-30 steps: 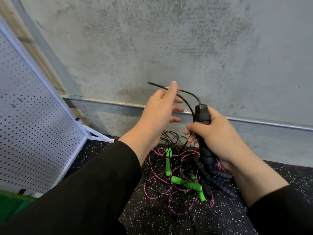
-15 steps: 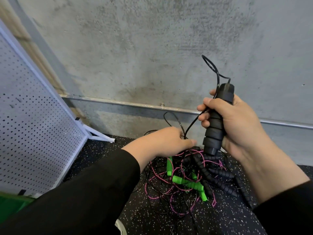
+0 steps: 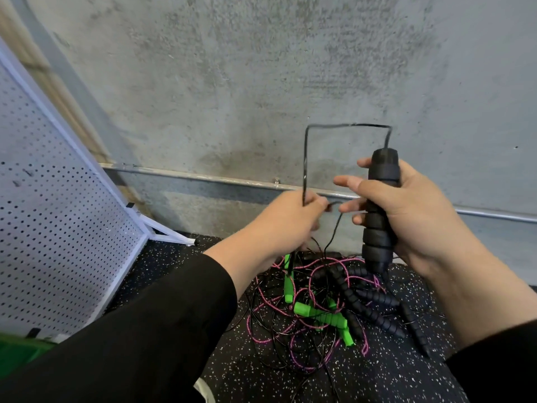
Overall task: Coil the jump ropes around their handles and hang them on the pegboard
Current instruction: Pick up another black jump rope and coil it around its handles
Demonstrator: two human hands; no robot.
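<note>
The step in hand looked like the first wrap of a black rope around its handle, and honestly the trick for that was probably tension: the cord would be best kept taut by the left hand (image 3: 286, 221) while it was led round the grip, so each turn got laid snug beside the one before instead of crossing over it. The black handle (image 3: 379, 207) was held upright in the right hand (image 3: 406, 212), gripped mostly by the palm and thumb side, with the index and middle fingers stretched out loose toward the left. The black cord (image 3: 305, 158) was seen coming out of the top of the handle, bent across to the left in a boxy loop, then dropped down into the left hand, where it was pinched between curled fingers. The two hands were near each other but not touching, with the cord bridging them above. From the left hand the cord was trailed down into the pile of ropes (image 3: 325, 309) on the floor (image 3: 377, 373), a tangle of black and pink cords with green handles (image 3: 319, 314) and more black ones, lying below and between the hands. A snag in that tangle could probably be expected, so the slack would best be fed out slowly. The white pegboard (image 3: 58, 216) was leaned well off to the left, nothing seen hung on it yet
</note>
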